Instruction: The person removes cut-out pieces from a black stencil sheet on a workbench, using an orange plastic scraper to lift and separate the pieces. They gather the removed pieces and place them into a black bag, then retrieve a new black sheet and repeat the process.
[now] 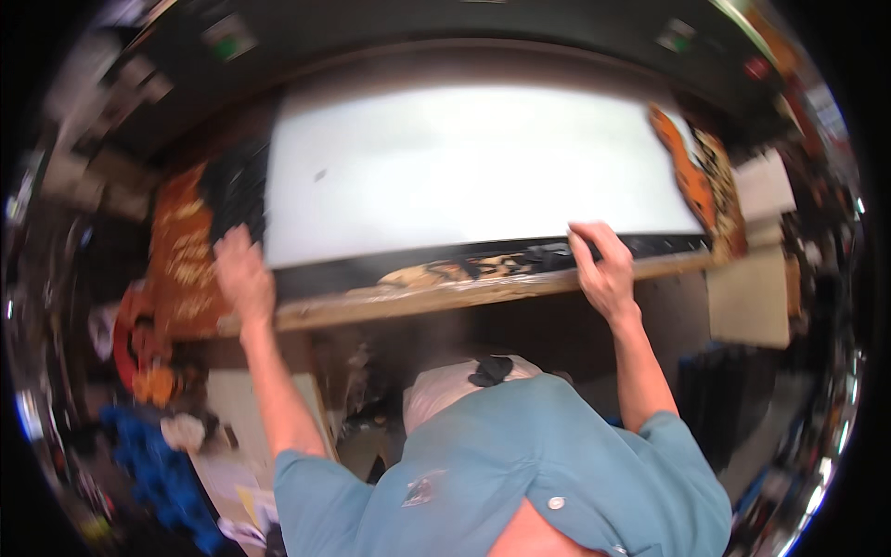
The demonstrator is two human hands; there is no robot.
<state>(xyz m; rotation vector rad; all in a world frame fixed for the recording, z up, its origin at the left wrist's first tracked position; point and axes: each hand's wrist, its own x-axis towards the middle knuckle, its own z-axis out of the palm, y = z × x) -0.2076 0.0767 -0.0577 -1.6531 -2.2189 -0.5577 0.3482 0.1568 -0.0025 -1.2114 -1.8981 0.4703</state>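
A large white flat sheet (464, 172) lies across a worn workbench (190, 269). My left hand (247, 277) rests by the sheet's near left corner, over a dark patch of the bench top, its fingers stretched out and holding nothing. At the sheet's near edge, right of the middle, is my right hand (608, 274). Its fingers are bent, with thumb and forefinger close together at the tips; anything pinched between them is too small to make out. A long wavy orange piece (684, 172) lies along the sheet's right end. The picture is somewhat blurred.
The bench's front edge (492, 286) is pale, chipped wood with dark scraps of covering. Pale boards (748, 297) stand off its right end. Blue items (162, 473) and an orange-red round object (135, 325) sit at lower left. A dark panel rises behind the bench.
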